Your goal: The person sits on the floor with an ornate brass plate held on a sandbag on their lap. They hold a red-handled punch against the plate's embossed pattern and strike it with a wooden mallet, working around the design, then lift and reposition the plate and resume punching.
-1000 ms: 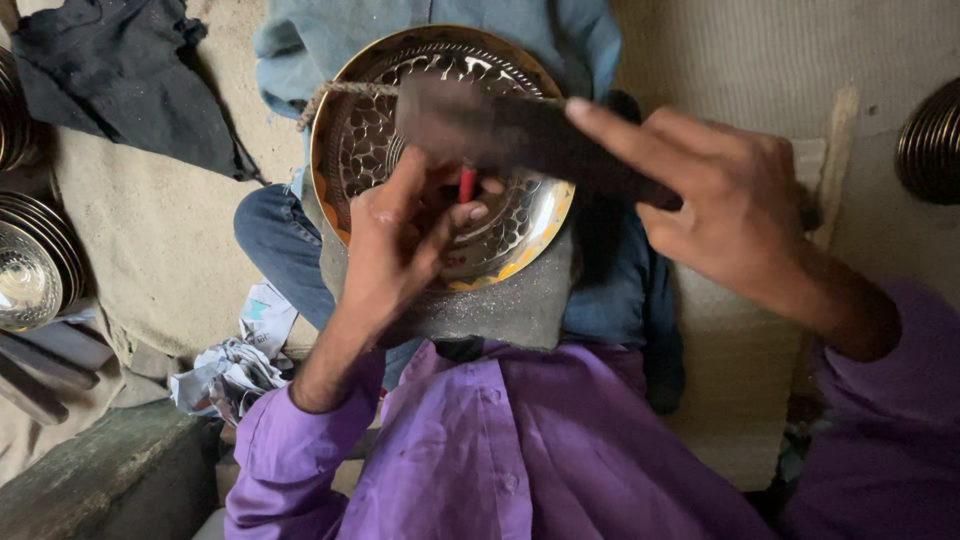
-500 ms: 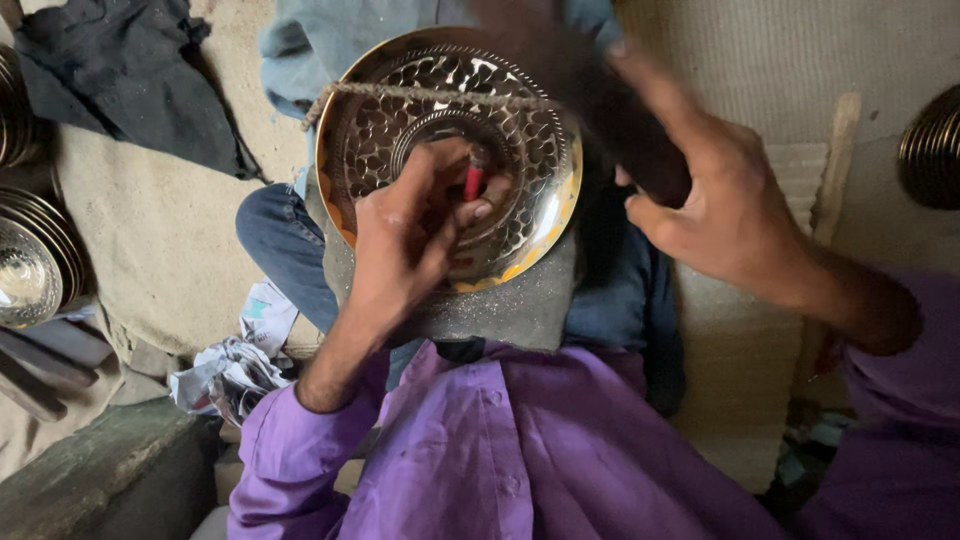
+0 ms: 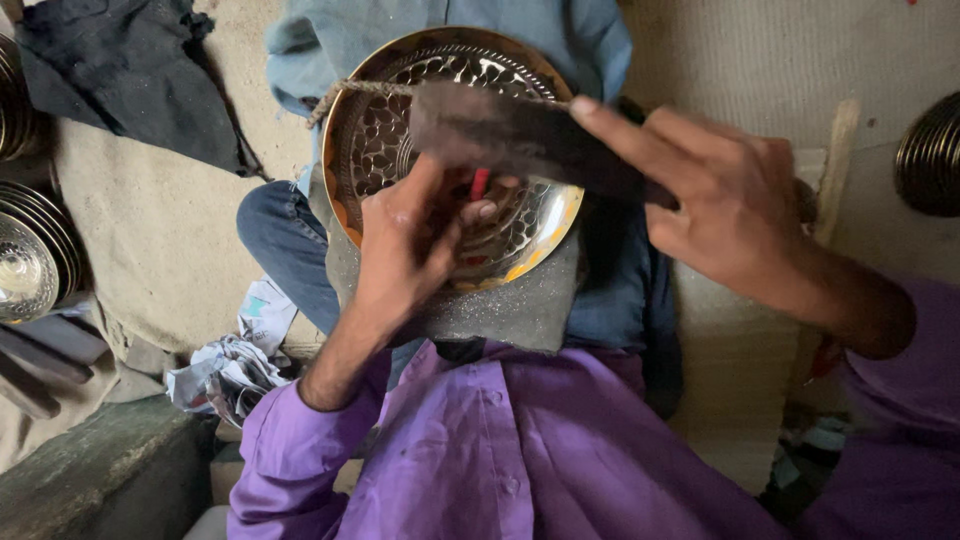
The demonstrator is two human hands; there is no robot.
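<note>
Your left hand [image 3: 405, 245] pinches a thin red-tipped punch [image 3: 479, 184] against the stiff, embossed brass plate [image 3: 400, 120]; your right hand [image 3: 725, 205] grips a heavy-looking dark mallet [image 3: 520, 135].

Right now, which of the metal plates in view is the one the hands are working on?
The patterned plate at centre under the left hand. The others sit stacked, untouched, at the left edge and right edge.

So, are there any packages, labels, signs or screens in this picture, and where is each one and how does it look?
Crumpled paper or wrapper: on the floor at lower left, beside the purple sleeve; white and grey with a bit of red, creased, print too small to make out.
No signs, screens or clear labels show elsewhere.
</note>
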